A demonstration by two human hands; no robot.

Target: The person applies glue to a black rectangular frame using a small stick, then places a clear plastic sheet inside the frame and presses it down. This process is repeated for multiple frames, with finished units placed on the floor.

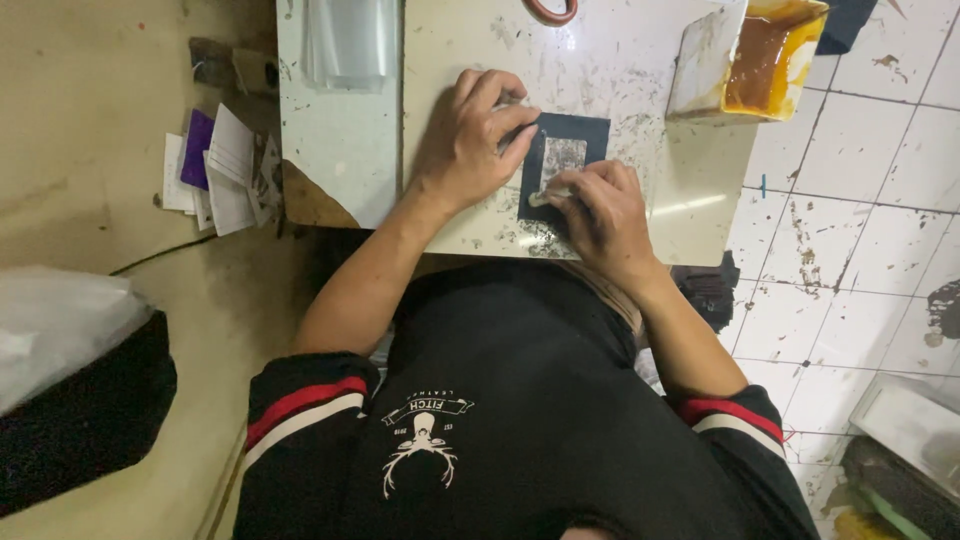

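A small dark rectangular piece (585,135) with a pale patch (563,157) in its middle lies on the stained white work table (640,70). My left hand (470,140) presses flat on the piece's left edge, fingers together. My right hand (600,215) rests on the piece's lower edge and pinches a small pale tool (548,197) whose tip touches the pale patch.
A tilted open container of orange-brown glue (760,50) stands at the table's far right. A clear plastic sheet (350,40) lies on a second white board at left. Loose papers (220,170) lie on the floor at left, and a dark bag (80,400) is near left.
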